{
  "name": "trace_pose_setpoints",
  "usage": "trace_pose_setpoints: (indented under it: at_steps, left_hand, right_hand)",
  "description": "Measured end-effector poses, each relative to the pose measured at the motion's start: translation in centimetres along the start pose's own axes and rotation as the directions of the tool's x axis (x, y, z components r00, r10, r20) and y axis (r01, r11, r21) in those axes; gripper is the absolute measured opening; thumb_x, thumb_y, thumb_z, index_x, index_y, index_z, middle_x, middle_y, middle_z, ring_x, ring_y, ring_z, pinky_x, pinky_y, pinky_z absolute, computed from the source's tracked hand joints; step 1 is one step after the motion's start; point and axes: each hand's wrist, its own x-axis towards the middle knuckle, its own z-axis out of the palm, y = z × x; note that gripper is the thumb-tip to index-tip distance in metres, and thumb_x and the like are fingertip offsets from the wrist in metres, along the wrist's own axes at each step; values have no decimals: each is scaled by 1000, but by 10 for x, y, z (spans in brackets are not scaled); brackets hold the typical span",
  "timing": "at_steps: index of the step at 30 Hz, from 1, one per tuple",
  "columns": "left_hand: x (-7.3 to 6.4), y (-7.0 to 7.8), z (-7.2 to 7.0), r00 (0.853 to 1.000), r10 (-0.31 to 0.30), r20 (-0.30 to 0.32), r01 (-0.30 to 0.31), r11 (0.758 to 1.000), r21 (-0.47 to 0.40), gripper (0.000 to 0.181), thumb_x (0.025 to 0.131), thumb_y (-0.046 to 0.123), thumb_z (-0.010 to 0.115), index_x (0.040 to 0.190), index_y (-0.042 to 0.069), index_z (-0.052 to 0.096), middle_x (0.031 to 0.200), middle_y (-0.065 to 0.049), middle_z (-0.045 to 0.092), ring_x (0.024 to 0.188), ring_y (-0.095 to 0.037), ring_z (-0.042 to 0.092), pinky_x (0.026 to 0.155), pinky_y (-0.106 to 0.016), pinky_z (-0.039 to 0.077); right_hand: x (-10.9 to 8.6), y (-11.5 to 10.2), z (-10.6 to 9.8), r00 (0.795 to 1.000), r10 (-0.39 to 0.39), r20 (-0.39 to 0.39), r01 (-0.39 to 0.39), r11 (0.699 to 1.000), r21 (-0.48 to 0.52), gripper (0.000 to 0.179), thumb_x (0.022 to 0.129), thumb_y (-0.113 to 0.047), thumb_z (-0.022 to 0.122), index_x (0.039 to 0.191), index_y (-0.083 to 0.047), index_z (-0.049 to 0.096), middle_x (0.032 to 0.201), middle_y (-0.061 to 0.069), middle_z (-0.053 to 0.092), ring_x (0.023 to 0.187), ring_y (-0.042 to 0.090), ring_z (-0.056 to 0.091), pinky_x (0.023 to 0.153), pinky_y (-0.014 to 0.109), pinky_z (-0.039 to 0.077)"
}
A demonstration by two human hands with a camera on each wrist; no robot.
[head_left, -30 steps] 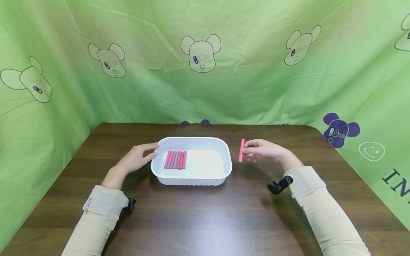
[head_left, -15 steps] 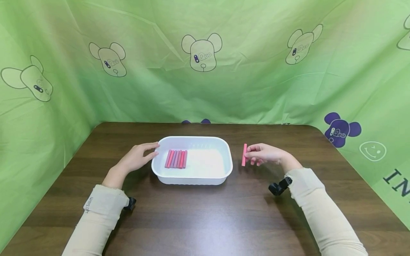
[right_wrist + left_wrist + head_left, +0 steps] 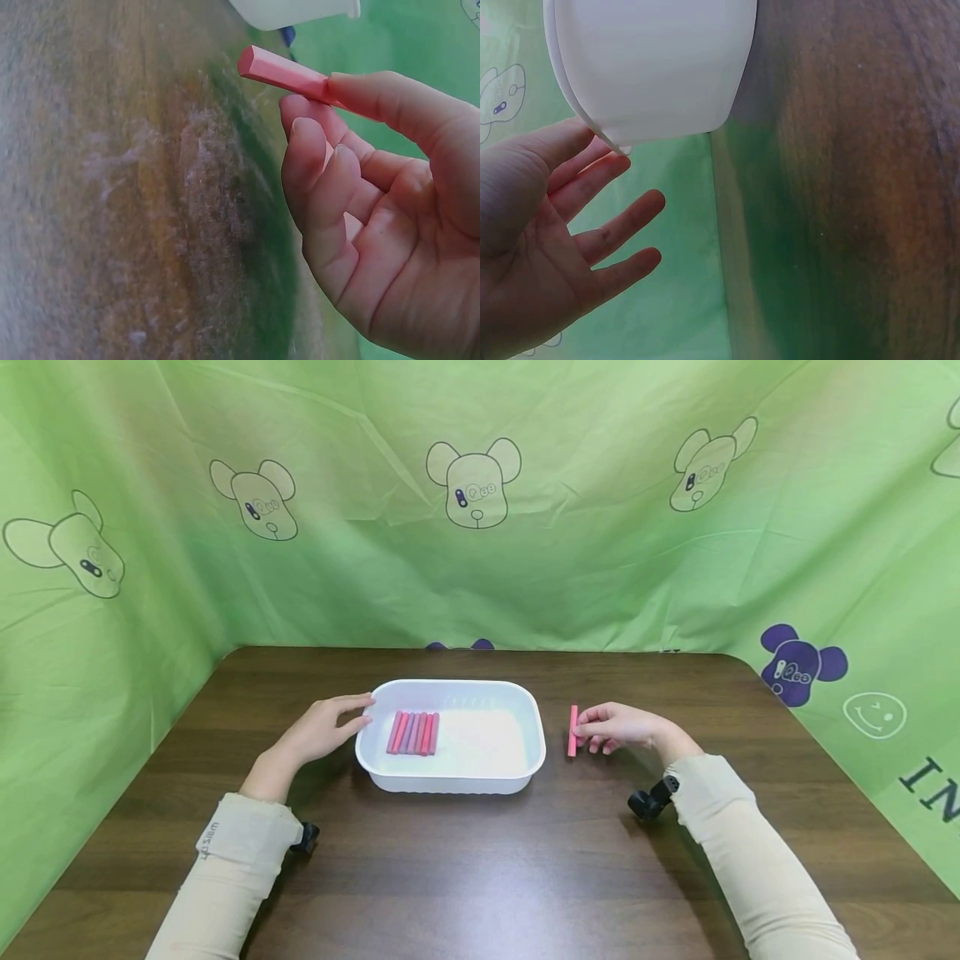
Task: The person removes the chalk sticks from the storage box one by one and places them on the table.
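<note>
Between thumb and fingertips, my right hand (image 3: 618, 725) pinches a pink chalk-like stick (image 3: 573, 731), just right of the white plastic basin (image 3: 450, 783). The right wrist view shows the stick (image 3: 289, 73) with flat facets and one end jutting past the thumb. A row of several similar sticks (image 3: 412, 733), pink and mauve, lies side by side on the left of the basin floor. My left hand (image 3: 324, 728) touches the basin's left rim, its fingers spread. In the left wrist view, thumb and fingertips meet the rim while two fingers of the left hand (image 3: 570, 232) stand off it.
The basin stands on a dark brown wooden table (image 3: 450, 877), toward its far edge. A green curtain (image 3: 360, 577) printed with bear heads hangs behind and at both sides. Black wrist cameras sit at both cuffs, the right camera (image 3: 652, 799) close over the table.
My right hand has come down and slightly nearer with the pink stick, which is a little farther from the basin. My left hand has stayed at the rim.
</note>
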Motion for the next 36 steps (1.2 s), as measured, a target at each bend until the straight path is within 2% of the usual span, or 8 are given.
trace_pose_setpoints:
  at_steps: [8,13,20,27,36]
  left_hand:
    - [-1,1,0,1000,6,-2,-6,1000,2,43,94,19,55,133,1,51,138,-20,49,131,-38,42,107,-53,35]
    - [0,-1,1,1000,7,0,-7,1000,-9,44,95,20,55,133,1,50,139,-20,48,131,-38,42,108,-53,35]
    - [-3,-1,0,998,59,-33,-60,998,-16,48,94,32,54,131,2,53,136,-22,51,128,-40,45,104,-55,38]
    - [-1,0,0,1000,8,-4,-8,1000,-11,43,95,21,55,133,1,51,138,-20,49,131,-38,42,108,-53,35]
    - [-1,0,0,1000,3,-4,-3,1000,-16,43,94,20,55,133,1,50,139,-20,48,131,-38,42,108,-54,35]
  right_hand:
    - [3,0,1,1000,28,-6,-28,999,-40,24,92,-23,55,102,-1,57,71,-7,59,66,6,56,57,19,47]
    - [5,2,2,999,39,-15,-40,998,-43,21,91,-23,57,97,-3,60,69,-6,57,63,5,54,55,19,46]
    - [10,4,3,998,56,-39,-59,996,-66,23,92,-24,57,95,-1,61,72,-6,59,59,4,52,53,18,45]
    - [8,-1,5,995,67,-68,-73,992,-99,21,91,-20,57,92,1,62,70,-6,58,56,3,52,50,17,43]
    - [9,-3,9,991,76,-108,-91,986,-141,19,89,-15,56,94,2,61,68,-6,56,54,2,51,49,15,43]
